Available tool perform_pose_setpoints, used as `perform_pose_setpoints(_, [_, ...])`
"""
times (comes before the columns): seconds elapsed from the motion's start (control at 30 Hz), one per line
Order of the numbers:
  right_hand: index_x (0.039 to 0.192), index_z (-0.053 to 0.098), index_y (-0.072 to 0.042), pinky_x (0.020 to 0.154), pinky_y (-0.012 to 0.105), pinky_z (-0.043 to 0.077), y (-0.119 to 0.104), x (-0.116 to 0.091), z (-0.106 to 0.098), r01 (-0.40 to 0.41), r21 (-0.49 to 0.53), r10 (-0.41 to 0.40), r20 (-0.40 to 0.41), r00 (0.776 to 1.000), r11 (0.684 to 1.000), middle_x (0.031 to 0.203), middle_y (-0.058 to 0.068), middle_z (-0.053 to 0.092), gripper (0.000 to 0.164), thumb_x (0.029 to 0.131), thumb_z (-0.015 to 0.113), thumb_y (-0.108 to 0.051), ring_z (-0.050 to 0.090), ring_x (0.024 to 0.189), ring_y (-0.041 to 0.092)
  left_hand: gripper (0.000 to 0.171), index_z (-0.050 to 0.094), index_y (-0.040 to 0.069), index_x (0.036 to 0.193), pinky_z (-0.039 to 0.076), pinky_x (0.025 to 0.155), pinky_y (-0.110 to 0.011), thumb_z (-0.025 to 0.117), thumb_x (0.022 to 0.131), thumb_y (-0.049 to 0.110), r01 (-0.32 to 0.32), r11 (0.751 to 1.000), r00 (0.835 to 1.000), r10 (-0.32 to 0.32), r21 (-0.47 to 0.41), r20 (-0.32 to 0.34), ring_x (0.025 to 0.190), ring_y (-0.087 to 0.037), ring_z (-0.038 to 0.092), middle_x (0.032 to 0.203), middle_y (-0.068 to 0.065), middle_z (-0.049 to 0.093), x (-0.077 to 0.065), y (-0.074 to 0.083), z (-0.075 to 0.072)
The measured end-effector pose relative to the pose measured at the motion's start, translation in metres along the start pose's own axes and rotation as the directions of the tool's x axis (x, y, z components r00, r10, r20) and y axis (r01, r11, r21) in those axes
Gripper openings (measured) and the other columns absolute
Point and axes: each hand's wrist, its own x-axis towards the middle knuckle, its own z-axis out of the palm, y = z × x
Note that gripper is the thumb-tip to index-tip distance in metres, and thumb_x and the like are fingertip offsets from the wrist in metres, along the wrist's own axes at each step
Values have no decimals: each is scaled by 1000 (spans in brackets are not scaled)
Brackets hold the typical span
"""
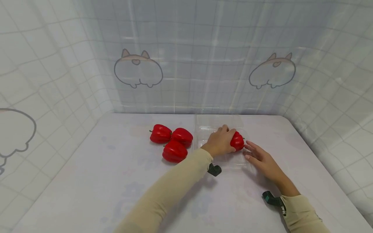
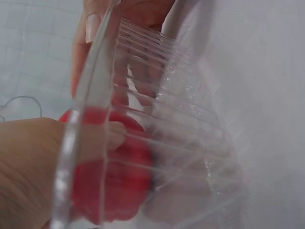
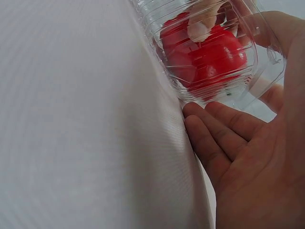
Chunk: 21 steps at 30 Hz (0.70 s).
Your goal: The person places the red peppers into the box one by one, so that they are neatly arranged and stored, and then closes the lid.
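My left hand (image 1: 219,143) grips a red bell pepper (image 1: 238,141) inside a clear plastic clamshell box (image 1: 205,122). In the left wrist view, the thumb lies across the red pepper (image 2: 128,186), seen through the ribbed wall of the box (image 2: 190,129). My right hand (image 1: 263,163) is at the right side of the box, its fingers extended and holding nothing. From the right wrist, its fingertips (image 3: 193,109) show right at the lower edge of the box (image 3: 167,71), with the pepper (image 3: 219,57) behind the clear wall.
Three more red bell peppers (image 1: 175,152) lie grouped on the white table (image 1: 96,181), left of the box. The raised clear lid stretches toward the back edge. A pale checked curtain (image 1: 204,64) with cartoon animals surrounds the back and sides. Dark wrist cameras (image 1: 271,198) are strapped below both hands.
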Motion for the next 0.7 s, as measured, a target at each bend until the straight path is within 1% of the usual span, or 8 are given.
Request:
perform_pose_setpoints(0.2, [159,27,-16,95,13,40,0,-1,0,-5,-5,5,1,1000,1000,156,21,37,66,102,58,-26,49,134,37,78,44,23,150,54,90,-37,78,84,45,24,996,1000,-23,-81,13,120,-18,49,134,-3,48,-3,-3,-1])
perform_pose_setpoints(0.37, [159,27,-17,97,17,41,0,1,-1,-9,-10,9,-3,1000,1000,155,20,38,66,102,59,-27,48,135,37,72,47,24,149,54,91,-37,76,86,45,37,994,999,-37,-107,6,119,-17,50,132,-2,50,-7,-5,-6])
perform_pose_setpoints(0.5, [159,28,-17,100,25,44,-3,1,-1,-14,-28,14,-8,1000,1000,155,20,40,66,102,60,-27,48,135,37,68,49,24,147,53,92,-38,75,88,43,41,994,999,-40,-106,13,118,-16,50,130,-1,52,-9,-7,-7])
perform_pose_setpoints(0.6, [159,28,-15,101,35,45,-6,1,0,-13,-20,13,-9,1000,1000,154,22,40,66,102,60,-25,48,134,39,66,49,24,148,53,93,-38,74,89,41,36,995,999,-35,-91,13,118,-15,50,130,-1,53,-9,-8,-7])
perform_pose_setpoints(0.7, [159,28,-13,101,42,45,-7,-1,1,-14,-6,14,-7,1000,1000,154,23,39,66,102,60,-24,47,134,41,65,49,25,147,53,93,-38,74,90,40,27,996,1000,-26,-80,14,119,-15,49,131,0,53,-8,-9,-6])
